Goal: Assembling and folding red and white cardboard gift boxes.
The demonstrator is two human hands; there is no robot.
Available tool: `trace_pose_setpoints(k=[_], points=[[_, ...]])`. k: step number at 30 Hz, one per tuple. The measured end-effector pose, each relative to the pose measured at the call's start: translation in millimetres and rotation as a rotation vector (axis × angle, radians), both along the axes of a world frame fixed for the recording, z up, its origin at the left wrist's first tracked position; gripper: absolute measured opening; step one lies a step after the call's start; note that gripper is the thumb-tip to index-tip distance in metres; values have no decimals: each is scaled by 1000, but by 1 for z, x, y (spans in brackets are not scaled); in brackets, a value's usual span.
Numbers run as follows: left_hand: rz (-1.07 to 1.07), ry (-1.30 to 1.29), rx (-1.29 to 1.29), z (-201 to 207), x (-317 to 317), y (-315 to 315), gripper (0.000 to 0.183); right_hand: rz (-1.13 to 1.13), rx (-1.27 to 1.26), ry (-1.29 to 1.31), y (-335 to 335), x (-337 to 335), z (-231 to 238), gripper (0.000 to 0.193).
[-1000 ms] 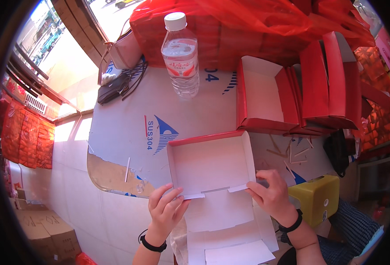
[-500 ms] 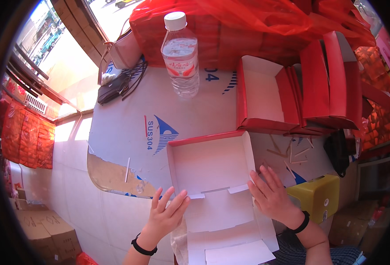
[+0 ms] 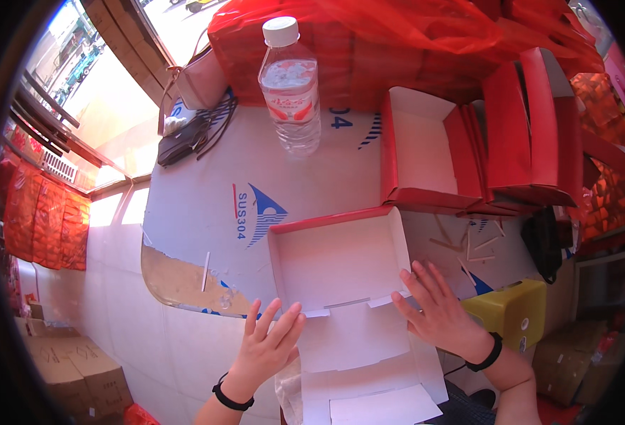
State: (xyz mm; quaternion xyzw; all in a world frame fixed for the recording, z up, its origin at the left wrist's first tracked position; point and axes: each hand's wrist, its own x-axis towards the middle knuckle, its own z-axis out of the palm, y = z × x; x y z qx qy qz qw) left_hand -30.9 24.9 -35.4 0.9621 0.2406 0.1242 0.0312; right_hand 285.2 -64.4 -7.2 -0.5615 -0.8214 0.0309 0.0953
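Observation:
A red cardboard box with a white inside lies open on the white table, its unfolded front flap hanging toward me. My left hand lies flat with fingers spread at the box's near left corner. My right hand rests flat, fingers apart, on the box's near right corner and flap. Neither hand grips anything. Both wrists wear a black band.
A clear water bottle with a white cap stands at the back. Folded red boxes are stacked to the right, red plastic bags behind them. A dark pouch with cables lies back left. A yellow stool stands at right.
Both hands have slid back off the box's near wall and opened flat; the box has barely shifted.

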Motion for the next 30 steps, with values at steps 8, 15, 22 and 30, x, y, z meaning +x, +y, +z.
trace_pose_setpoints(k=[8, 15, 22, 30], points=[[25, -38, 60, -8, 4, -3, 57, -16, 61, -4, 1, -2, -5, 71], [113, -87, 28, -12, 8, -8, 53, -32, 97, 12, 1, -3, -9, 71], [133, -104, 15, -13, 10, -10, 50, -39, 95, 8, 0, -4, -8, 72], [168, -109, 72, -15, 15, -11, 46, -42, 99, 8, 1, -5, -8, 70]])
